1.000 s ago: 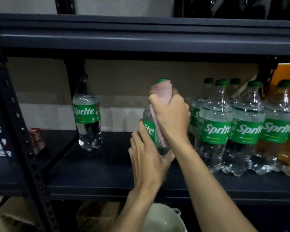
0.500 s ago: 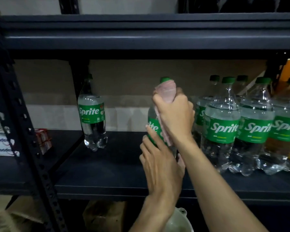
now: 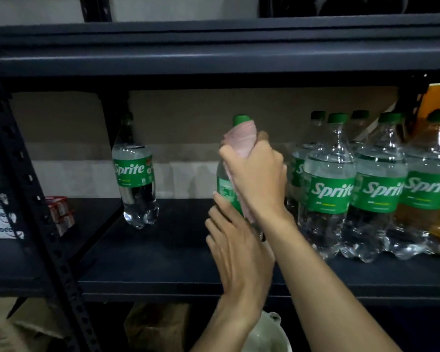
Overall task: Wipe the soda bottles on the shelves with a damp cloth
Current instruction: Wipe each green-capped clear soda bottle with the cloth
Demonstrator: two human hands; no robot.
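Cloth and bottle meet at the neck. The right hand (image 3: 258, 179) has its fingers curled tight around a pale pink cloth (image 3: 240, 139), bunched over the shoulder of a clear plastic soda bottle with a green label (image 3: 225, 190). Only the green cap (image 3: 241, 119) pokes out above.

The bottle stands upright, long axis vertical, near the middle of the dark metal shelf (image 3: 163, 262). Its base is hidden behind the left hand (image 3: 235, 247), so it may rest on the board or be lifted slightly. That left hand lies against the lower body with fingers nearly straight, fingertips on the label, steadying rather than gripping.

The body below the right hand's fingers is probably what is left to wipe, so the stroke would run down that axis or twist around it.

Just to the right, a packed row of matching green-labelled bottles (image 3: 328, 194) crowds the right wrist, and an amber-filled bottle (image 3: 437, 214) ends that row. A lone bottle (image 3: 135, 174) stands well apart on the left. A white bucket (image 3: 264, 334) sits below.
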